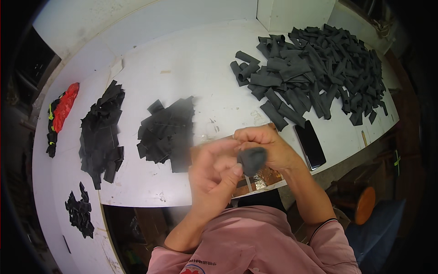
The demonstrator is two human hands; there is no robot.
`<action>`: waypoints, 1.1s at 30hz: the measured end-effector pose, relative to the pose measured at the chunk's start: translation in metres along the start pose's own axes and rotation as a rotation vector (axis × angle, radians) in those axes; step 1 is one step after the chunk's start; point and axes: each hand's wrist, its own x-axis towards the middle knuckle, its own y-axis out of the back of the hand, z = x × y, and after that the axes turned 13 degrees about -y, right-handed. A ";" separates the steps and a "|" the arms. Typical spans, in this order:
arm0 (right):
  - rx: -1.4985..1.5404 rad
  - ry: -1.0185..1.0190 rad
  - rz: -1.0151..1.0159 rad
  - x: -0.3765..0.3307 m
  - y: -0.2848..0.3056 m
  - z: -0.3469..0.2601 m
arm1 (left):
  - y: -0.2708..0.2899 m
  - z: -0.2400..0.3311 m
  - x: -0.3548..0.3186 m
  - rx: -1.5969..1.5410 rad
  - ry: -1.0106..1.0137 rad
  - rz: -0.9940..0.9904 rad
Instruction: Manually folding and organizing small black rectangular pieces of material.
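Observation:
Close to my body, both hands hold a small dark grey fabric piece (pixel 252 161), bunched into a rounded, tube-like shape. My left hand (pixel 212 171) is closed, thumb and fingers pinching the left side of the cloth; it is slightly blurred. Curled over the top and right side of the same piece is my right hand (pixel 269 144), its fingertips close to those of the left. The fingers partly hide the cloth. Beneath the hands lies a brown taped board (pixel 269 177) at the table's near edge.
A large heap of rolled dark grey fabric tubes (pixel 315 68) covers the far right of the white table (pixel 205 55). Flat dark pieces lie in a near pile (pixel 166 132), a longer pile (pixel 101 132) and a small pile (pixel 80 212). A black phone (pixel 311 145) lies right; a red bag (pixel 66 106) far left.

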 end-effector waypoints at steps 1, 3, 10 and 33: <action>-0.003 0.000 0.008 0.000 0.003 0.010 | 0.000 -0.005 -0.002 0.068 -0.040 0.025; 0.116 -0.117 0.097 -0.003 0.007 0.039 | 0.014 -0.014 -0.006 0.024 0.144 0.028; 0.070 -0.024 0.106 0.003 -0.006 0.014 | 0.030 -0.023 0.009 -1.387 0.536 0.161; -1.442 0.472 0.521 -0.021 -0.022 -0.010 | 0.017 -0.013 -0.004 0.031 -0.299 0.196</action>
